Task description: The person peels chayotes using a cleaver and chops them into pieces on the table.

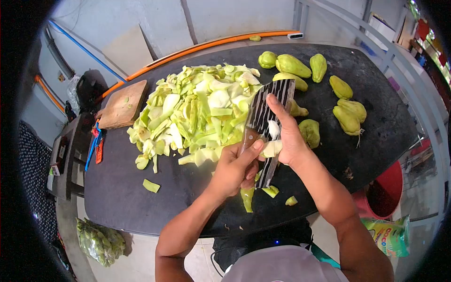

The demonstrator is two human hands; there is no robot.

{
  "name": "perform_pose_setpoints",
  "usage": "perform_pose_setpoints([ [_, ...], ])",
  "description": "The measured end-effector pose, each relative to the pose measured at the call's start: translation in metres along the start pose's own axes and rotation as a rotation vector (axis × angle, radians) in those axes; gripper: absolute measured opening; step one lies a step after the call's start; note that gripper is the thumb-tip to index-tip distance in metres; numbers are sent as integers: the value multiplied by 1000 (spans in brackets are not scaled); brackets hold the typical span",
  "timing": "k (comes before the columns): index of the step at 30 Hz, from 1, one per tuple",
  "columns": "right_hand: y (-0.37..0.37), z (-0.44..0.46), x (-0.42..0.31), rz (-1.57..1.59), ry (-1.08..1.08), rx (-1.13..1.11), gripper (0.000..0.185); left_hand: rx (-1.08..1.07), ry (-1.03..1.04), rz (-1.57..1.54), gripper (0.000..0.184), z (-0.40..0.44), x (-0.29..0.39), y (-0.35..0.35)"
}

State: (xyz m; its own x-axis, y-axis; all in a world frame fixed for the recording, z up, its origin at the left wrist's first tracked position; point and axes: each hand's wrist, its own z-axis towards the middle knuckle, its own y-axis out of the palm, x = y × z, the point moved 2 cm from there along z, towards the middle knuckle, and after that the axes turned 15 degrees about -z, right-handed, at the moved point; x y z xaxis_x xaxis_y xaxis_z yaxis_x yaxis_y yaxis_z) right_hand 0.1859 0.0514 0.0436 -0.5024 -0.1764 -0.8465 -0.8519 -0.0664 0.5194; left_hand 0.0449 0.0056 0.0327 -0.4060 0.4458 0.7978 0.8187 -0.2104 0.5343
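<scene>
A wide striped cleaver [283,89] is held up over the front of the dark table. My left hand [236,168] is closed around its brown wooden handle [250,137]. Fingers of my right hand [292,136] are bent around a pale piece of peeled vegetable [272,148] close to the blade, with the thumb raised along the metal. A white bit [273,129] shows by the blade. To the left lies a big heap of pale green slices [202,108]. Below my hands, a green strip [247,199] rests on the table.
Several whole green chayotes [347,115] lie on the table's right side. A wooden cutting board [123,105] is at the left, near a red-handled tool [99,151]. A red bucket [386,190] stands beyond the right edge. A bagged bundle of greens [100,240] lies on the floor.
</scene>
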Motion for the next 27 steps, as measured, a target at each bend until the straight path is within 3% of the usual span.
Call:
perform_pose_setpoints([
  [4,-1,7,3,57,-21,29,44,8,83,114,28,-3,2,3],
  [7,-3,7,3,73,-120,72,55,-15,300,351,24,-1,-2,1],
  [11,8,-1,-6,202,-191,62,67,-31,338,331,8,-2,2,4],
  [14,2,3,-1,157,-164,-9,65,-1,72,143,9,-2,11,0],
  [19,2,1,-1,32,-162,-76,68,-3,-47,37,10,0,14,-3],
  [23,1,6,-2,137,-219,-92,73,7,-59,-72,9,-6,22,-8],
  [25,-20,19,1,127,-87,-100,72,116,222,188,14,-12,39,-19],
  [27,-31,23,-1,53,-42,-42,67,365,807,808,16,-19,58,-23],
])
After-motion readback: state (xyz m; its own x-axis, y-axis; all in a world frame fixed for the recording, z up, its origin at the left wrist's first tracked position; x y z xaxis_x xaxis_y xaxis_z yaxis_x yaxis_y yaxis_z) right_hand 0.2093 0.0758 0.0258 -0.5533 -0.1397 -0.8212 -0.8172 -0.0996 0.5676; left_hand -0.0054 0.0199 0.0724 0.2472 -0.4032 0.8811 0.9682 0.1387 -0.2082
